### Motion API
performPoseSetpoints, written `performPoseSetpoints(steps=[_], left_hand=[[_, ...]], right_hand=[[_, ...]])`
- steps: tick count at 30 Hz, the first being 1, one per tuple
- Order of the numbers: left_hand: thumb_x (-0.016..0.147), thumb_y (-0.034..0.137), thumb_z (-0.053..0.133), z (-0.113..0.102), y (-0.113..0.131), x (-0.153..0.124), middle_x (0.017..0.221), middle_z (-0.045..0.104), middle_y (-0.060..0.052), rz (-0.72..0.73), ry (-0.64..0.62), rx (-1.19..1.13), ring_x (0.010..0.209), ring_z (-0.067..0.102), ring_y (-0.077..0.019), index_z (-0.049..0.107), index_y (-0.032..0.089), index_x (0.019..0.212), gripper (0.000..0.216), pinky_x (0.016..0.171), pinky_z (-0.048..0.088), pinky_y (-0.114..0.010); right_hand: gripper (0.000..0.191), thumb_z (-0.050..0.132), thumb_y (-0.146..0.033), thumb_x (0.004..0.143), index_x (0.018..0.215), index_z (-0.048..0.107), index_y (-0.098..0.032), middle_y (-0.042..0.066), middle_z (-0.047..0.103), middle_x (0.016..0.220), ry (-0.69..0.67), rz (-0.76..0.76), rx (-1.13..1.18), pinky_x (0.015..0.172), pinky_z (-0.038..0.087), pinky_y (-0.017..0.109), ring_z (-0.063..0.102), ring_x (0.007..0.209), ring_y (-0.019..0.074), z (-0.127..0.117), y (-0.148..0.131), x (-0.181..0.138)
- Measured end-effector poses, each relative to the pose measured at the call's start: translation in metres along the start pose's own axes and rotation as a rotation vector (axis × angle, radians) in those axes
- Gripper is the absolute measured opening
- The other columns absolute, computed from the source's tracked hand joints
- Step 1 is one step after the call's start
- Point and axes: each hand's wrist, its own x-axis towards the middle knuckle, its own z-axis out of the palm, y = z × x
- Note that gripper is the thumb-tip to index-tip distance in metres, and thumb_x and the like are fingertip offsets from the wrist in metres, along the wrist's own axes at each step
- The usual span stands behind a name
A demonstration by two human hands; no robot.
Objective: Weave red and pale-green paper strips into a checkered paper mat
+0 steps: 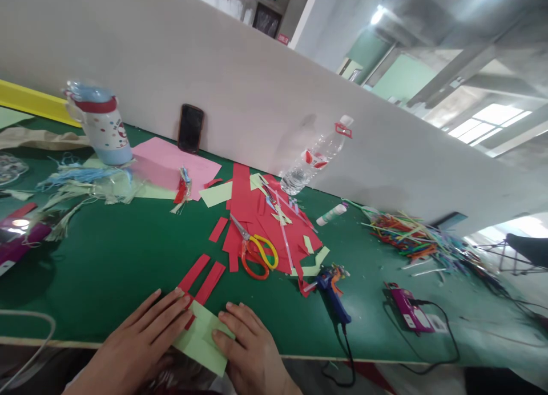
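Observation:
At the table's front edge lies a folded light green paper piece (203,341), with red paper strips (210,282) reaching out from under its far end. My left hand (148,332) rests flat over the left part, its outstretched fingertips on the red strips and the green paper. On the right edge lies my right hand (252,343), thumb on the green paper and fingers extended over its far right corner. Beyond the hands are scissors (257,252) with red and yellow handles, on a pile of red paper (274,232). Parts of the paper are hidden under both hands.
A blue glue gun (336,301) with a cord lies to the right, near a glue stick (331,214) and a purple box (409,309). Along the back wall stand a plastic bottle (314,161), a phone (190,128) and a drinking cup (105,127). Colourful sticks (402,235) heap up right.

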Motion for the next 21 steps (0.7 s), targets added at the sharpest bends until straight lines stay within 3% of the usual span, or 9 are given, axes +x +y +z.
performPoseSetpoints(steps=[6,13,18,21], left_hand=[[0.096,0.056,0.042,-0.001,0.007,0.01,0.12,0.072,0.003,-0.105,0.031,-0.115,0.116,0.059,-0.018,0.07,0.031,0.111,0.04,0.121,0.013,-0.038],[0.092,0.049,0.055,-0.003,0.005,0.011,0.121,0.07,0.005,-0.098,0.0,-0.1,0.117,0.058,-0.0171,0.067,0.034,0.115,0.03,0.121,0.013,-0.037],[0.093,0.043,0.053,0.001,0.005,0.007,0.123,0.069,0.004,-0.093,-0.022,-0.094,0.118,0.057,-0.0188,0.065,0.034,0.12,0.031,0.121,0.014,-0.04],[0.094,0.037,0.05,0.001,0.006,0.007,0.125,0.069,0.003,-0.094,-0.03,-0.075,0.119,0.057,-0.0189,0.064,0.034,0.123,0.033,0.121,0.013,-0.04]], right_hand=[[0.027,0.049,-0.016,0.09,0.112,0.063,-0.021,0.009,0.07,0.119,-0.029,0.045,0.097,0.104,0.049,0.04,0.059,0.122,0.0226,-0.011,0.001,0.003],[0.024,0.049,-0.011,0.09,0.107,0.065,-0.019,0.01,0.071,0.113,-0.009,0.063,0.187,0.103,0.051,0.038,0.062,0.117,0.0226,-0.015,0.003,0.003],[0.031,0.049,-0.009,0.088,0.114,0.062,-0.02,0.011,0.07,0.116,-0.036,0.093,0.273,0.103,0.05,0.039,0.063,0.115,0.0208,-0.021,0.003,0.004],[0.03,0.048,-0.008,0.09,0.112,0.063,-0.022,0.009,0.072,0.109,0.026,0.121,0.309,0.097,0.054,0.035,0.067,0.105,0.0183,-0.021,0.003,0.005]])
